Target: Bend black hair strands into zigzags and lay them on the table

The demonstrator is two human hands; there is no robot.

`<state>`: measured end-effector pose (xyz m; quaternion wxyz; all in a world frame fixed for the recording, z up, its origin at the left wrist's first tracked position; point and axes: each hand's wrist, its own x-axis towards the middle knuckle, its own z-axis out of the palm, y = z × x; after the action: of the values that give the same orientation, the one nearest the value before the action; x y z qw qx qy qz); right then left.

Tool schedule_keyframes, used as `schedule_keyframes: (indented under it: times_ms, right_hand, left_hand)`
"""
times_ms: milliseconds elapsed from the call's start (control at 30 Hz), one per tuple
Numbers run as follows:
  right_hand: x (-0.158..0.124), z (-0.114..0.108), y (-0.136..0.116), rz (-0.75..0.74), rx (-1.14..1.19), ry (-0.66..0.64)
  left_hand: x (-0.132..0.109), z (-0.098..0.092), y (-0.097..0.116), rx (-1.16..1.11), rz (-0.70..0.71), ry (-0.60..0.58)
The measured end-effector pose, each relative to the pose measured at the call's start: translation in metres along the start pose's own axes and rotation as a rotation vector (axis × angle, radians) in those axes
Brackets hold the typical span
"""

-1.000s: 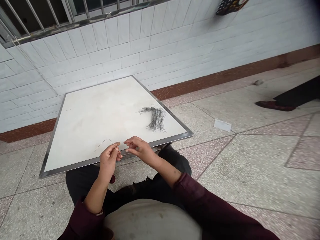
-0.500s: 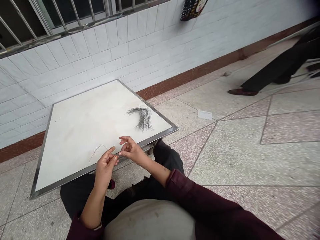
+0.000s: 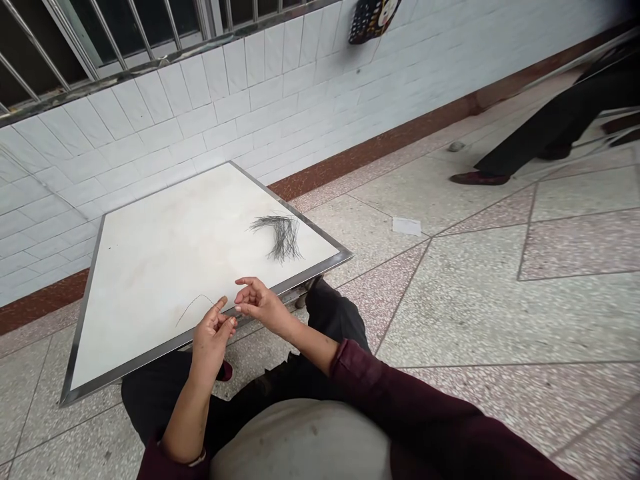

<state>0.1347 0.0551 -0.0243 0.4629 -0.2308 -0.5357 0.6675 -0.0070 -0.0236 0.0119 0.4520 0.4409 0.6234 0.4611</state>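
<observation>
My left hand [image 3: 213, 333] and my right hand [image 3: 257, 305] meet fingertip to fingertip over the near edge of a white board [image 3: 165, 260] with a metal rim. Both hands pinch a thin dark strand [image 3: 193, 303] that curves away to the left over the board. A small heap of dark strands [image 3: 280, 235] lies on the board's right part, a hand's length beyond my right hand. My legs in dark trousers are under the board.
A white tiled wall [image 3: 280, 87] with a red-brown skirting and a barred window runs behind the board. Another person's legs and shoe [image 3: 480, 177] stand on the terrazzo floor at the far right. A scrap of paper [image 3: 406, 226] lies on the floor.
The view has swung to the right, so the board sits further left. My hands stay together at the board's near edge, with the strand still between them. The other person's legs have come further into view.
</observation>
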Motion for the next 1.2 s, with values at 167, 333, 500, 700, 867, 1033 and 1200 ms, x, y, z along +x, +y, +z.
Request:
schedule_keyframes:
  times_ms: [167, 333, 500, 700, 867, 1033, 1200]
  right_hand:
    - [-0.002, -0.004, 0.001, 0.09, 0.033, 0.005]
    - [-0.002, -0.007, 0.008, 0.102, -0.039, 0.038]
    - [-0.001, -0.013, 0.001, -0.133, -0.505, 0.073]
    - [0.009, 0.001, -0.022, -0.218, -0.696, -0.052]
    - [0.02, 0.018, -0.028, -0.215, -0.743, -0.168]
    - [0.016, 0.025, -0.026, -0.26, -0.812, -0.152]
    - [0.01, 0.027, -0.022, -0.225, -0.824, -0.114]
  left_hand:
    - [-0.001, 0.001, -0.001, 0.006, 0.016, -0.019]
    - [0.0, 0.005, -0.01, 0.014, 0.014, -0.006]
    - [0.003, 0.004, -0.021, 0.033, 0.022, 0.04]
    - [0.001, 0.004, -0.023, 0.237, 0.061, -0.09]
    - [-0.002, 0.004, -0.024, 0.33, 0.094, -0.126]
    - [-0.002, 0.004, -0.024, 0.413, 0.123, -0.077]
    - [-0.002, 0.006, -0.023, 0.441, 0.137, -0.08]
